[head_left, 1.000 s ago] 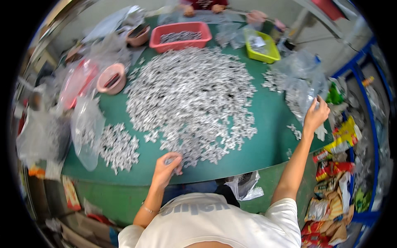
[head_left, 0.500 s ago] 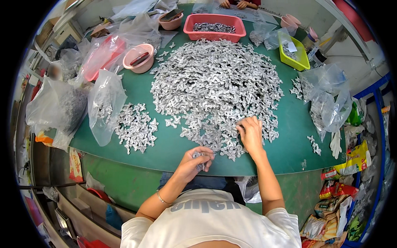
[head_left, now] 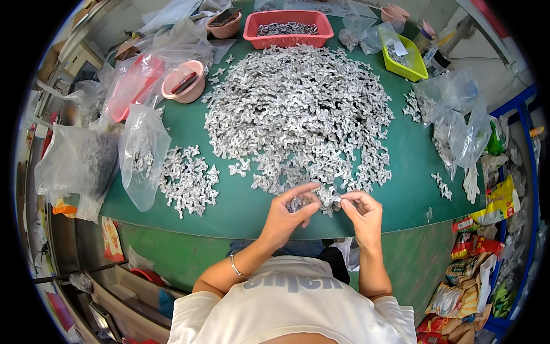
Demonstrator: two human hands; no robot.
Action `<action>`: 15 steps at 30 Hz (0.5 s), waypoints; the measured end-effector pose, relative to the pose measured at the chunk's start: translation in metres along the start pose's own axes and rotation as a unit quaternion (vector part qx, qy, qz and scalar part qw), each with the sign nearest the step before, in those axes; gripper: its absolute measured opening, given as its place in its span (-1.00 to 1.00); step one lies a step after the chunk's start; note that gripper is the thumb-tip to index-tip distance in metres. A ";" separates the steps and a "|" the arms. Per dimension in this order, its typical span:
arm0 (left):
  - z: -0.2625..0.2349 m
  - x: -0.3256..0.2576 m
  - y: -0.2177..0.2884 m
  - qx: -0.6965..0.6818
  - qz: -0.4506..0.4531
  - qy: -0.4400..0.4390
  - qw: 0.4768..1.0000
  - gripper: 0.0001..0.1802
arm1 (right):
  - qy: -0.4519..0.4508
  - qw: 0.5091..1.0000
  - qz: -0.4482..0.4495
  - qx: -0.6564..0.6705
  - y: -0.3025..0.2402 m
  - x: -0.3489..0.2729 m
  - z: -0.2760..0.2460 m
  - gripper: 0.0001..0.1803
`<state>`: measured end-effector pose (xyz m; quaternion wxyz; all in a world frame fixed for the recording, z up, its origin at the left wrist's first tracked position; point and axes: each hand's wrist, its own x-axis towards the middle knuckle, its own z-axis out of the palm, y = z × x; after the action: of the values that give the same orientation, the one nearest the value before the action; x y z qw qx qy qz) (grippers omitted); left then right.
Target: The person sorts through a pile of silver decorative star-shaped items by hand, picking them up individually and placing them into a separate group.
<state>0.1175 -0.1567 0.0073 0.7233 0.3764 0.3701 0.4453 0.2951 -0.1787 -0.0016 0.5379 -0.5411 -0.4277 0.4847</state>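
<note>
A broad heap of small silver-grey metal parts (head_left: pixel 292 103), each with several rounded lobes, covers the middle of the green table (head_left: pixel 252 221). My left hand (head_left: pixel 286 217) is cupped at the heap's near edge, its fingers curled round a few of these parts (head_left: pixel 297 203). Close to its right, my right hand (head_left: pixel 365 213) pinches one metal part (head_left: pixel 337 199) between thumb and forefinger; the fingers partly hide it. Left of the heap lies a smaller pile of the same parts (head_left: pixel 189 179).
A red basket (head_left: pixel 288 40) of metal pieces stands behind the heap. Pink bowls sit at the back left, one (head_left: pixel 183 83) holding a dark red object. A yellow-green tray (head_left: pixel 405 67) and a filled plastic bag (head_left: pixel 455 123) are on the right, clear bags (head_left: pixel 143 155) on the left.
My right hand has come back from the heap toward me, with a part in its fingers. My left hand has moved up and right, and the two hands are now close together.
</note>
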 end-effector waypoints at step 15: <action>-0.008 -0.011 0.016 -0.098 -0.103 -0.037 0.989 -0.75 | -0.018 0.800 -0.471 -0.372 -0.033 -0.022 0.009 -0.73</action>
<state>0.1016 -0.1597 0.0198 0.8118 0.2800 0.3348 0.3881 0.2844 -0.1968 0.0336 0.4496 -0.4231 -0.7865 -0.0149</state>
